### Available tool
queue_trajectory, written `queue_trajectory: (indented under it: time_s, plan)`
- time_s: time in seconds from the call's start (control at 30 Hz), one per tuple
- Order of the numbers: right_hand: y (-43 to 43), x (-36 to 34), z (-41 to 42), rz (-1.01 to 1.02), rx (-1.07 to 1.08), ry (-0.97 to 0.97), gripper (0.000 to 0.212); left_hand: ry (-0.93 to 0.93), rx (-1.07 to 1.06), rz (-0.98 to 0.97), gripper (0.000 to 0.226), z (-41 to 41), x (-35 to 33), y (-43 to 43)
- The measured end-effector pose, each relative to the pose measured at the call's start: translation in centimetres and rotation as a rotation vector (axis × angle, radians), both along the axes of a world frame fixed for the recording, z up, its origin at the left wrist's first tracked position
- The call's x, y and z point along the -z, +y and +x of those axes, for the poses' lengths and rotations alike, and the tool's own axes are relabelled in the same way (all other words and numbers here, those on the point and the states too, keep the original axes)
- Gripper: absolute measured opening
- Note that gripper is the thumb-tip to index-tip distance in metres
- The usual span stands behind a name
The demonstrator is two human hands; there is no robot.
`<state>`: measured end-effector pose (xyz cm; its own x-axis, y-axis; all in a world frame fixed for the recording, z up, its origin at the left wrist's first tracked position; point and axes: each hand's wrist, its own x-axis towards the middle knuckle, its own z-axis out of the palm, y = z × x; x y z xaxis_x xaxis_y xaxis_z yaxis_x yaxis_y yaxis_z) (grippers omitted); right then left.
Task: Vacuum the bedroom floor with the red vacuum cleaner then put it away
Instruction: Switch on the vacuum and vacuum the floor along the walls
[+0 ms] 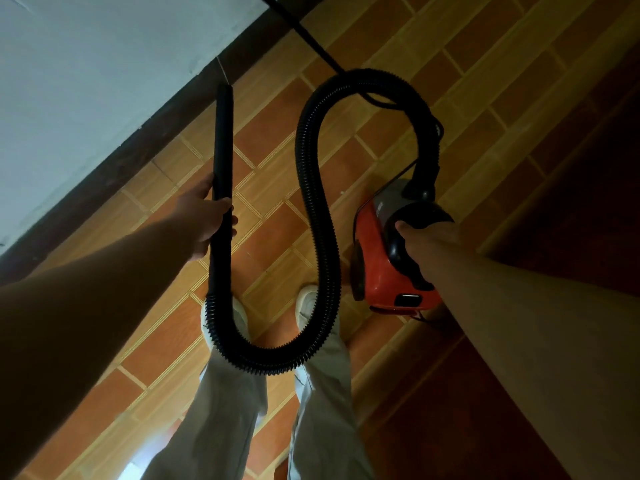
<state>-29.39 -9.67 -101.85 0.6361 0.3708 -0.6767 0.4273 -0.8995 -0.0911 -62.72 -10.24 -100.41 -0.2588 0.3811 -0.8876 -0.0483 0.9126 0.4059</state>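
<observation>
1. Floor (pixel 270 140): orange and tan tiles laid like bricks, the surface that needs cleaning.
2. Wall (pixel 86 64): white, on the left, with a dark skirting board (pixel 138 147) along its foot.
3. Dark brown surface (pixel 571 202): on the right, too dim to tell whether it is a door or furniture.
4. Trousers (pixel 318 393): pale, 2 legs, standing mid-floor.
5. Hose (pixel 317 202): black and ribbed, in 1 long S. It arches up from the cleaner, drops between the arms, sags across the trouser legs and rises to the tube. It hangs slack because both ends are held up and near each other.
6. Vacuum cleaner (pixel 377 261): red body with a black handle, just right of the legs. It hangs from the right hand and seems lifted off the tiles, so it is probably being carried, not rolled.
7. Tube (pixel 221 150): black and rigid, its tip aimed towards the skirting board. Held that way, it looks ready for the floor's edge.
8. Cord (pixel 301 32): black, running from behind the hose loop out of sight at the top. I cannot tell whether it is plugged in.
9. Right hand (pixel 427 244): fingers wrapped fully round the handle, bearing the weight.
10. Left hand (pixel 204 220): fingers and thumb curled round the lower tube, steering it.
11. Shoes (pixel 306 303): 2, white, partly hidden behind the sagging hose.
</observation>
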Motion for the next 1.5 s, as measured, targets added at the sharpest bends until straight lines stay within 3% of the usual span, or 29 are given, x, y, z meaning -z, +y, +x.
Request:
queue_trajectory:
  time_s: [0.23,0.73,0.83,0.93,1.03,1.1,1.2,1.33,1.5]
  plan:
    - [-1.3,1.1,-0.4,-0.063,-0.069,0.005,0.108,0.019,0.069,0.012,0.069,-0.5,1.1,-0.2]
    - [-1.3,1.0,-1.6,-0.096,-0.008,-0.016,0.106,0.013,0.041,0.0,0.068,-1.0,1.5,-0.7]
    - [-0.7,-0.4,-2.6,-0.129,-0.167,-0.237,0.105,0.0,0.036,0.003,0.068,-1.0,1.4,-1.0]
    - [-0.1,-2.1,-5.2,0.162,-0.53,-0.356,0.077,-0.001,0.008,-0.009,0.068,-1.2,1.2,-1.3]
    - [0.0,-3.9,-10.0,0.54,-0.818,-0.146,0.041,0.002,-0.019,-0.021,0.067,-1.6,1.3,-1.5]
    - [-0.4,-4.0,-14.0,0.55,-0.904,0.09,0.028,0.004,-0.031,-0.027,0.067,-2.0,1.5,-1.6]
    - [-1.4,-2.8,-19.8,0.351,-0.888,0.373,0.032,-0.012,-0.054,-0.025,0.067,-2.8,2.5,-2.0]
    - [-2.7,-1.1,-25.0,-0.074,-0.609,0.639,0.036,-0.029,-0.105,-0.027,0.065,-4.0,4.1,-2.3]
    - [-4.7,1.7,-28.4,-0.337,-0.26,0.777,0.036,-0.093,-0.169,-0.039,0.068,-5.4,5.6,-2.7]
